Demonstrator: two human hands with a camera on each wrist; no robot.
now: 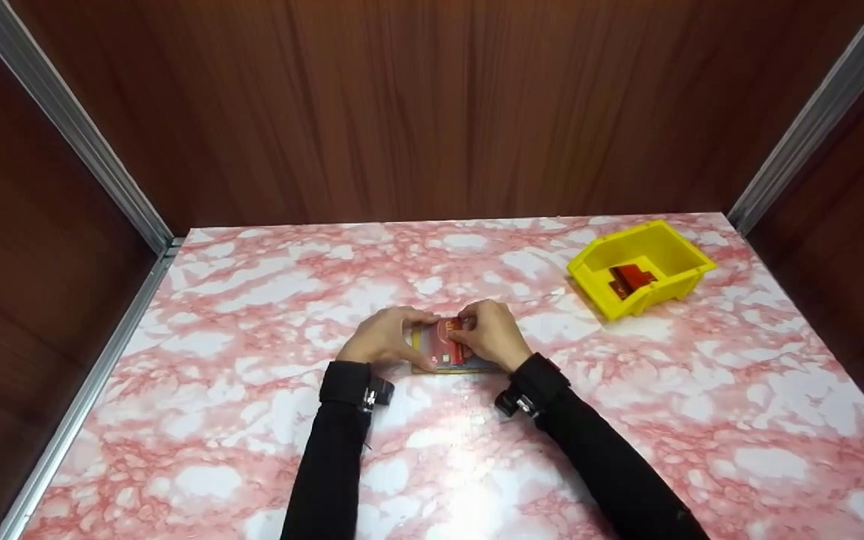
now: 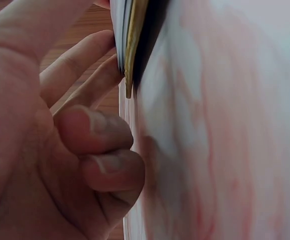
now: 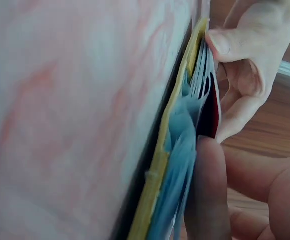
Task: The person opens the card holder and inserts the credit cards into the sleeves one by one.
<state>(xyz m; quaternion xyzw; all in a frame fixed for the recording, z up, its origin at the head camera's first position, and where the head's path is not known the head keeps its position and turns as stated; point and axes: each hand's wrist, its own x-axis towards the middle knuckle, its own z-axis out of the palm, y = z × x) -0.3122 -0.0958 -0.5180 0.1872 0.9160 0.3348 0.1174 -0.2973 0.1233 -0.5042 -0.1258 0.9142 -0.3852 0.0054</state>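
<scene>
A small card album (image 1: 481,365) with clear plastic sleeves and a yellow cover edge (image 3: 157,175) lies open on the table. On its left half is a red card (image 1: 447,346) with light print. My left hand (image 1: 385,334) grips the album's left side, thumb at the near edge and index finger at the far edge; its other fingers curl beside it. My right hand (image 1: 493,332) pinches the red card's right edge between thumb and fingers, at the mouth of a sleeve. In the right wrist view, the card's dark red edge (image 3: 216,112) shows among the spread sleeves.
A yellow plastic bin (image 1: 679,259) stands at the back right, with several red and dark cards (image 1: 631,278) inside. The table (image 1: 252,450) has a pink-and-white marbled top. Brown wood-look panels (image 1: 432,112) with metal corner rails enclose its back and sides.
</scene>
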